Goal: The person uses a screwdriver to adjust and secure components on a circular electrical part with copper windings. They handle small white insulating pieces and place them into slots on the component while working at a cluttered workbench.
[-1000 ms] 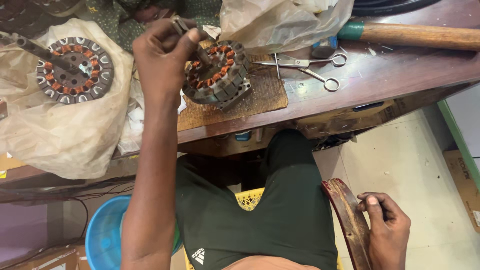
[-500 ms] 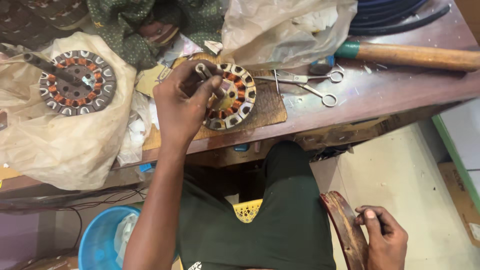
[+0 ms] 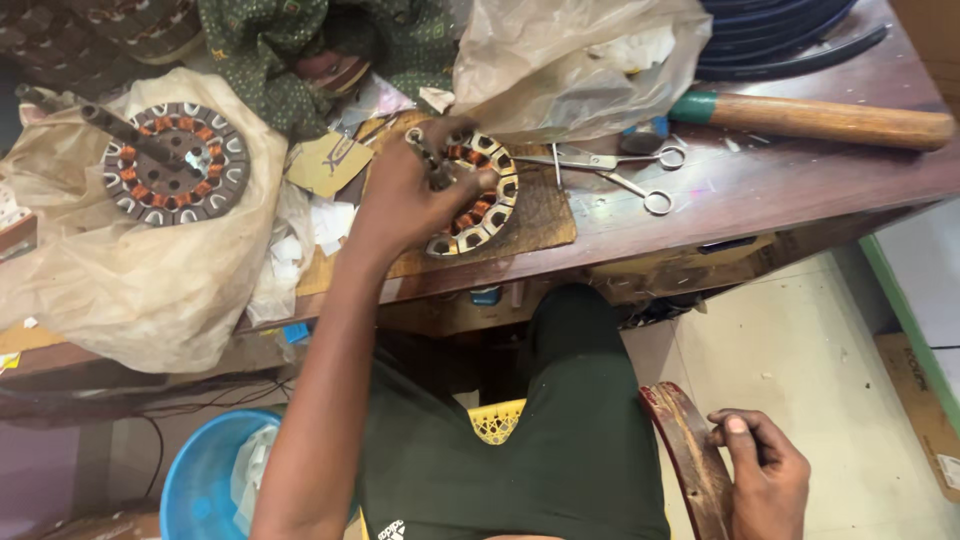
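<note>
My left hand (image 3: 405, 200) reaches over the wooden bench and grips the shaft of a round motor stator (image 3: 478, 195) with copper windings, which lies flat on a brown mat (image 3: 540, 215). My right hand (image 3: 765, 475) hangs low at my side, fingers curled around the edge of a worn wooden seat (image 3: 690, 460). A second stator (image 3: 175, 165) with a shaft sits on a crumpled beige plastic bag (image 3: 130, 270) at the left.
Scissors (image 3: 615, 170) lie right of the mat, a wooden-handled hammer (image 3: 820, 118) beyond them. A large plastic bag (image 3: 570, 65), green patterned cloth (image 3: 300, 50) and paper scraps crowd the back. A blue bucket (image 3: 205, 480) stands under the bench. My legs in dark shorts fill the middle.
The stator under my left hand went from tilted up to lying flat on the mat. The view shifted, bench contents sliding right and down. My right hand stayed on the seat edge.
</note>
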